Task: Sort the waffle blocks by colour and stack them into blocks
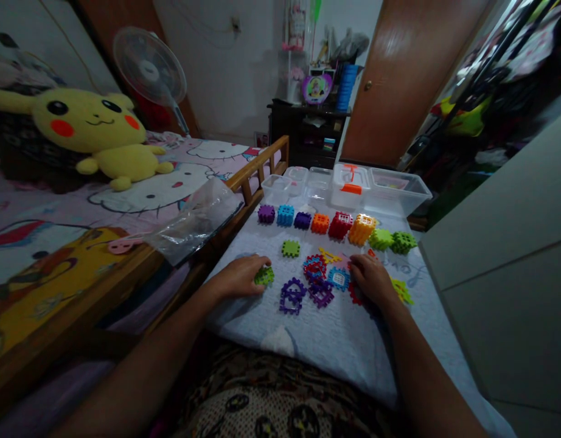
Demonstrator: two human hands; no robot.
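My left hand [240,277] rests on the pale blue cloth [335,340], fingers curled over a green toothed plastic piece [264,275]. My right hand [370,277] lies palm down with its fingers bent over red pieces [355,293] at the edge of a pile of flat interlocking tiles, purple [292,295], blue [338,278] and red. A loose green tile [290,248] lies just beyond. Behind them stands a row of built cubes: purple [266,213], blue [285,215], orange [320,223], red [340,225], yellow-orange [361,229] and green [392,241].
Clear plastic tubs [394,193] and a lidded box with an orange latch [351,185] stand behind the cubes. To the left are a wooden bed rail [250,176], a clear plastic bag [198,220], a yellow plush toy [98,131] and a fan [150,67]. A pale cabinet [504,243] stands at right.
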